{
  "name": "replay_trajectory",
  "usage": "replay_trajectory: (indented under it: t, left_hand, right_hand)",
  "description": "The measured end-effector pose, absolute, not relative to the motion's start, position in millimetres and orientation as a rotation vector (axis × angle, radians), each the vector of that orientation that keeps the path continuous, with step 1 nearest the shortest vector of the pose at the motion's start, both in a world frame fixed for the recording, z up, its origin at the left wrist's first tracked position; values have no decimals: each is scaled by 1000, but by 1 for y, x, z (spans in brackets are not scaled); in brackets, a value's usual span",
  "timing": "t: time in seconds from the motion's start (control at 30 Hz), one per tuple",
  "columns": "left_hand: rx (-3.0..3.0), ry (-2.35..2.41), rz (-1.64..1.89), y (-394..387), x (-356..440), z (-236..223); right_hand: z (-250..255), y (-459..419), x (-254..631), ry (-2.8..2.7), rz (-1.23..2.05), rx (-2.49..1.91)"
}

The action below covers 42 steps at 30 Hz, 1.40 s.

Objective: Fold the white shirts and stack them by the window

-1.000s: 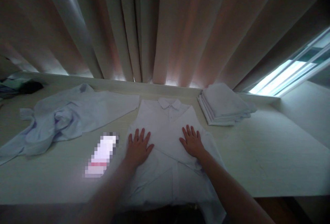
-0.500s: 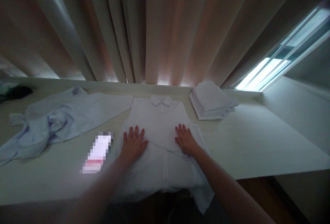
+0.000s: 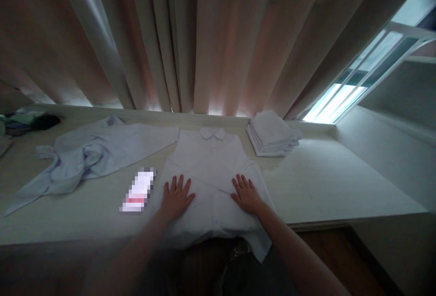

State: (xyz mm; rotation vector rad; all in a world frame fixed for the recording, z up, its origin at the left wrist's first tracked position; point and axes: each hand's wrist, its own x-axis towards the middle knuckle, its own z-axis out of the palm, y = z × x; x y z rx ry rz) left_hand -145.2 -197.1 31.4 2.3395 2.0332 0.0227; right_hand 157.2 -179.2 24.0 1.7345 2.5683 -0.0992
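Note:
A white collared shirt (image 3: pixel 213 164) lies flat on the table, its collar at the far end and its lower part draped over the front edge. What look like its sleeves are laid across the front. My left hand (image 3: pixel 177 198) rests palm down on the left side of the shirt, fingers spread. On the right side, my right hand (image 3: pixel 245 195) presses flat in the same way, its fingers stretched out. Neither hand grips the cloth.
Left of the shirt lies a crumpled white garment (image 3: pixel 98 155), with a blurred-out phone-like object (image 3: pixel 139 191) in front. A stack of folded white clothes (image 3: pixel 270 133) stands at the back right. Dark and green items (image 3: pixel 32 121) lie far left; a curtain (image 3: pixel 225 46) hangs behind the table (image 3: pixel 327 182).
Both hands have slid a little down the shirt, toward me, staying flat. My view has shifted slightly; the garments keep their places on the table.

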Motion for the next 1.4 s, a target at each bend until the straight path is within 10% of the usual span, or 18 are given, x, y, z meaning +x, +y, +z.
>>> replay_trajectory:
  t: [0.63, 1.4]
  left_hand:
    - [2359, 2046, 20, -243, -127, 33]
    - [1813, 2415, -77, -303, -211, 52]
  right_hand:
    - [30, -228, 147, 2657, -144, 1625]
    - [10, -279, 250, 2109, -82, 2496]
